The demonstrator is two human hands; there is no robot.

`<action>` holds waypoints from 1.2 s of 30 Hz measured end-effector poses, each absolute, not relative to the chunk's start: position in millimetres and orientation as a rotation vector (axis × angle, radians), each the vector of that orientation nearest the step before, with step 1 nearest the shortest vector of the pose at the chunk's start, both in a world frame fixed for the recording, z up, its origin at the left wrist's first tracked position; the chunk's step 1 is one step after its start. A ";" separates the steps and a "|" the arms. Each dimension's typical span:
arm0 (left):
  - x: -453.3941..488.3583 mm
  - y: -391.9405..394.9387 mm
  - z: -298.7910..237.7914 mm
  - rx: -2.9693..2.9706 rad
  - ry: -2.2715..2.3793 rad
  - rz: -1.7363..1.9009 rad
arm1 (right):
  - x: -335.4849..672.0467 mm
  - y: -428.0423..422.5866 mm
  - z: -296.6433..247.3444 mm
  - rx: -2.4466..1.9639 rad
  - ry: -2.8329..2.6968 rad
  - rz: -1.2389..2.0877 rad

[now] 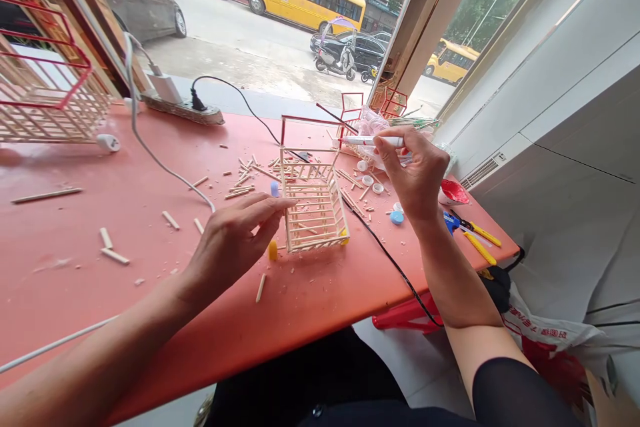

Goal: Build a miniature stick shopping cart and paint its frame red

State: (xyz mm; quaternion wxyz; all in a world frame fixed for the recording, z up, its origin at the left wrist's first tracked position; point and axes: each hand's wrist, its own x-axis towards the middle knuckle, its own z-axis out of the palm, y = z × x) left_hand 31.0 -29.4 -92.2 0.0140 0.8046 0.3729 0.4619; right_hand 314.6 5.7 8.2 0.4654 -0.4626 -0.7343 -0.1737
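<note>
A small cart (315, 217) built of thin wooden sticks stands on the pink table, with yellow and blue bottle-cap wheels. Its raised handle frame is coloured dark red along the top and down the left post. My left hand (235, 230) pinches the cart's left side between thumb and fingers. In my right hand (417, 167) is a red-tipped marker (367, 141), held nearly level. The marker's tip is at the right post of the handle frame; whether it touches cannot be made out.
Cut stick pieces (245, 180) and bottle caps (397, 217) lie around the cart. A power strip (183, 107) and cables cross the table. Yellow-handled pliers (480, 247) and a blue glue gun (450, 221) lie at the right edge. A larger stick cart (45, 100) stands at left.
</note>
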 end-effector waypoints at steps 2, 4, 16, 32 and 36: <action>30.6 -29.4 -92.9 2.492 1.170 1.432 | 315.4 3.8 7.9 -1.121 -1.816 -0.419; 30.9 -29.3 -93.4 2.490 1.171 1.429 | 317.0 3.7 8.4 -1.113 -1.809 -0.416; 30.5 -30.5 -92.5 2.452 1.216 1.396 | 312.3 -0.1 14.2 -1.094 -1.918 -0.561; 31.8 -31.1 -90.5 2.481 1.203 1.410 | 305.5 -7.0 21.2 -1.166 -1.834 -0.516; 32.4 -30.8 -90.0 2.478 1.206 1.400 | 306.2 0.3 18.8 -1.126 -1.806 -0.466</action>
